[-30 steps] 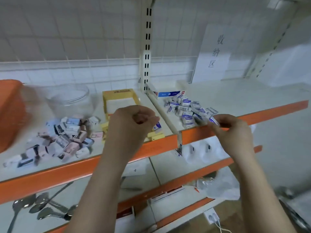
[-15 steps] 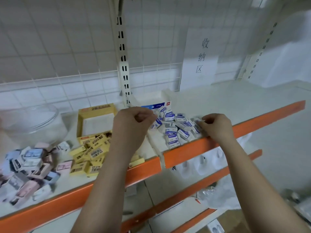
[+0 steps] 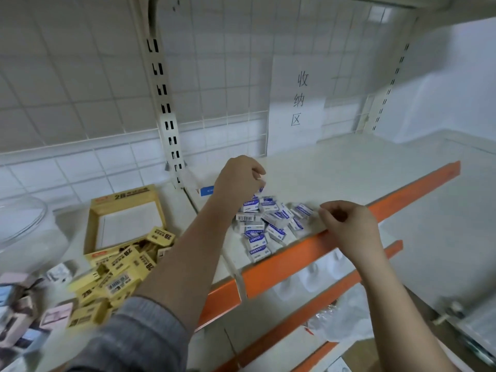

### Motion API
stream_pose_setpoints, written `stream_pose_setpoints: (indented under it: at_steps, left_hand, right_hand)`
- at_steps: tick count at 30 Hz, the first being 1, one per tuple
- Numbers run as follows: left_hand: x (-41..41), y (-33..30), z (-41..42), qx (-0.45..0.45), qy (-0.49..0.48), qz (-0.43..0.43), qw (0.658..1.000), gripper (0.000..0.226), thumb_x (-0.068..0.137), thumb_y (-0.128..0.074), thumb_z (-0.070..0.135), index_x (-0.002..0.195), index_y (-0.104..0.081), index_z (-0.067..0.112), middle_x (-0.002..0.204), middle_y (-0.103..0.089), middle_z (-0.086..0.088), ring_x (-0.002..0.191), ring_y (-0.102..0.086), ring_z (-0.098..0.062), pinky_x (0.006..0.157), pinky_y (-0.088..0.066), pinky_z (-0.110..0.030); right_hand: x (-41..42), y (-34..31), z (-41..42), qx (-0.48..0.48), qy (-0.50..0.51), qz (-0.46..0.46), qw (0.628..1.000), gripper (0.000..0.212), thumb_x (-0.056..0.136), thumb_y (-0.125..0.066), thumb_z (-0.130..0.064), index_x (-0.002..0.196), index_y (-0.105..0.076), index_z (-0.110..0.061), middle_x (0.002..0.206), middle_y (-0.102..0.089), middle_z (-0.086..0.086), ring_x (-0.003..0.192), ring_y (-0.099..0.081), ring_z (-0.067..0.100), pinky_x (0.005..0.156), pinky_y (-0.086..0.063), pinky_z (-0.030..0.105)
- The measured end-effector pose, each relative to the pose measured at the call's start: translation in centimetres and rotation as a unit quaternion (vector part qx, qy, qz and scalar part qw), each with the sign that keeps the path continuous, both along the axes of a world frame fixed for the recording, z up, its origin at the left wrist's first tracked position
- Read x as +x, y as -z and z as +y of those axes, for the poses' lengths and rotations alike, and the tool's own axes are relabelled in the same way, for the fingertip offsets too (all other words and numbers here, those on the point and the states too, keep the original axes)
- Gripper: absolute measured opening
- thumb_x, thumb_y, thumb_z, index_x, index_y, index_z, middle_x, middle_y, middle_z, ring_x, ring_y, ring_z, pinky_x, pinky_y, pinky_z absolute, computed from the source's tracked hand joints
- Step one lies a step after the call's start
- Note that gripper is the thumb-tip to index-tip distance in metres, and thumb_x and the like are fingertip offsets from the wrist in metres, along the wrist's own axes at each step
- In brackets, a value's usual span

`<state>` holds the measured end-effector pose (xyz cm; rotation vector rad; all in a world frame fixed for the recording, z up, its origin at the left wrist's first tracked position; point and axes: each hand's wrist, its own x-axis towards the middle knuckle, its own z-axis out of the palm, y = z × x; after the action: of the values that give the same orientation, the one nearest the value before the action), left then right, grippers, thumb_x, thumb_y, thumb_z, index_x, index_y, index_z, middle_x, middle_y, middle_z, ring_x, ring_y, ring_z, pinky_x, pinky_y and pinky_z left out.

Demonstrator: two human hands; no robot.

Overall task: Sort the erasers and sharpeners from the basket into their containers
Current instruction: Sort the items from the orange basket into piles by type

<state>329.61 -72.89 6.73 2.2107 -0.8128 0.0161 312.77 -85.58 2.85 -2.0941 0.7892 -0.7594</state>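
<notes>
Several blue-and-white erasers (image 3: 268, 224) lie in a pile on the white shelf (image 3: 362, 178). My left hand (image 3: 237, 181) hovers over the pile's far edge with its fingers curled; the blue corner of an eraser (image 3: 261, 189) peeks out under them. At the pile's right edge, by the orange shelf lip (image 3: 295, 261), my right hand (image 3: 346, 224) has its fingers curled, and nothing shows inside them. A white box with a blue label (image 3: 206, 190) is mostly hidden behind my left hand.
To the left stands an open yellow 2B box (image 3: 123, 200) with loose yellow erasers (image 3: 120, 275) in front of it. A glass jar (image 3: 24, 232) and pink and blue sharpeners (image 3: 16, 304) sit at the far left. A paper sign (image 3: 298, 103) hangs on the back grid.
The view has swung right and closer. My left hand has moved from the yellow pile across to the blue-and-white pile. My right hand has stayed at that pile's right edge.
</notes>
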Motion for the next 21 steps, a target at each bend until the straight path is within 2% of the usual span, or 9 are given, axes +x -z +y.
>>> stream_pose_setpoints:
  at_steps: [2,6,9,14,16,18,21]
  left_hand:
    - [0.0,0.3,0.0,0.014,0.011,-0.001,1.000,0.020,0.077,-0.073,0.010,0.096,-0.071,0.014,0.088,-0.068,0.000,0.081,-0.062,-0.010,0.079,-0.050,-0.023]
    - [-0.6,0.4,0.9,0.007,0.025,0.011,1.000,0.019,0.078,-0.072,0.012,0.097,-0.071,0.013,0.087,-0.069,0.000,0.076,-0.061,-0.006,0.070,-0.047,-0.013]
    - [-1.8,0.1,2.5,-0.027,0.001,0.017,0.999,0.017,0.083,-0.067,0.015,0.099,-0.071,0.014,0.088,-0.069,0.001,0.079,-0.062,-0.005,0.073,-0.052,-0.018]
    - [-5.3,-0.4,7.5,-0.032,-0.059,-0.001,0.998,0.015,0.086,-0.065,0.019,0.099,-0.072,0.015,0.094,-0.069,0.002,0.087,-0.061,-0.007,0.079,-0.047,-0.020]
    - [-6.7,-0.5,10.1,-0.023,-0.100,-0.009,0.995,0.016,0.087,-0.063,0.022,0.101,-0.070,0.017,0.097,-0.066,0.005,0.085,-0.059,-0.006,0.074,-0.044,-0.018]
    - [-7.9,-1.0,13.1,-0.022,-0.146,-0.015,0.989,0.016,0.089,-0.061,0.024,0.102,-0.070,0.020,0.098,-0.063,0.009,0.080,-0.057,-0.004,0.064,-0.042,-0.014]
    - [-8.9,-1.8,17.9,-0.018,-0.197,-0.024,0.980,0.017,0.090,-0.059,0.023,0.103,-0.069,0.021,0.098,-0.062,0.010,0.091,-0.055,-0.003,0.072,-0.038,-0.016]
  right_hand:
    - [-0.2,-0.1,0.2,0.002,-0.003,0.005,1.000,0.009,0.086,-0.062,-0.014,0.084,-0.071,-0.016,0.078,-0.067,-0.005,0.077,-0.061,0.010,0.057,-0.038,0.004]
    - [-0.8,-0.5,0.9,0.006,-0.016,0.004,1.000,0.013,0.086,-0.061,-0.013,0.079,-0.067,-0.022,0.073,-0.064,-0.014,0.072,-0.059,0.006,0.055,-0.040,0.004]
    - [-1.1,-0.9,1.5,0.002,-0.032,0.005,0.999,0.012,0.086,-0.061,-0.012,0.084,-0.070,-0.019,0.077,-0.065,-0.010,0.070,-0.058,-0.001,0.057,-0.040,0.002]
    - [-2.1,-1.4,3.7,-0.002,-0.075,-0.003,0.997,0.009,0.085,-0.063,-0.012,0.088,-0.071,-0.016,0.083,-0.068,-0.004,0.078,-0.061,0.008,0.060,-0.039,0.001]
    - [-2.5,-1.5,5.1,-0.007,-0.101,0.001,0.995,0.010,0.084,-0.064,-0.012,0.089,-0.071,-0.016,0.083,-0.068,-0.004,0.080,-0.062,0.010,0.064,-0.040,0.005]
    - [-2.7,-1.7,6.8,-0.017,-0.126,0.006,0.992,0.012,0.083,-0.065,-0.012,0.092,-0.071,-0.015,0.085,-0.069,-0.003,0.083,-0.063,0.012,0.071,-0.042,0.015]
    - [-2.4,-2.2,9.9,-0.032,-0.162,0.005,0.986,0.017,0.082,-0.067,-0.013,0.098,-0.071,-0.016,0.088,-0.069,-0.004,0.087,-0.064,0.014,0.073,-0.043,0.018]
